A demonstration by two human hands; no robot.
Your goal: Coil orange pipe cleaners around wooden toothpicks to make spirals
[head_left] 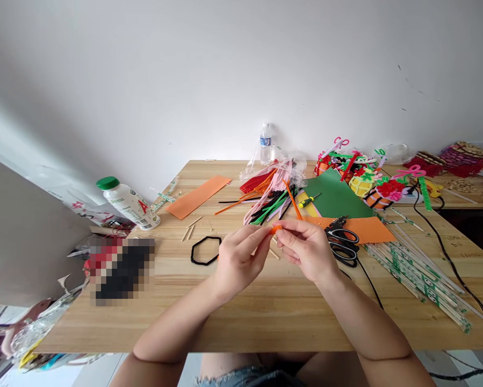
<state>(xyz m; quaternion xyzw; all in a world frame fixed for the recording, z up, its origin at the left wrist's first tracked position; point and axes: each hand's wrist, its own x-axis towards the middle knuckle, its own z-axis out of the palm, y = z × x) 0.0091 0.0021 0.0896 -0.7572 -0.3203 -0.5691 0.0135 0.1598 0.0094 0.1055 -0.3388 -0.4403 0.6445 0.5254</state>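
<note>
Above the middle of the table, both my hands meet over an orange pipe cleaner (293, 200). My left hand (239, 257) pinches its bent or coiled end with thumb and fingers. Pressed to the same spot from the other side, my right hand (308, 251) has its fingers closed too, and a straight length sticks up behind it. The exact shape between the fingertips is mostly hidden. A black pipe cleaner bent into an angular ring (192, 251) lies left of my left hand. Black-handled scissors (341, 244) rest just right of my right hand.
Behind my hands lie loose pipe cleaners (279, 185), a small yellow screwdriver (309, 201), green sheet (336, 193) and orange sheet (199, 196). A white bottle (130, 207) leans left. Colourful decorated crafts (380, 193), wrapped wooden sticks (420, 274) and a black cable (446, 255) occupy the right.
</note>
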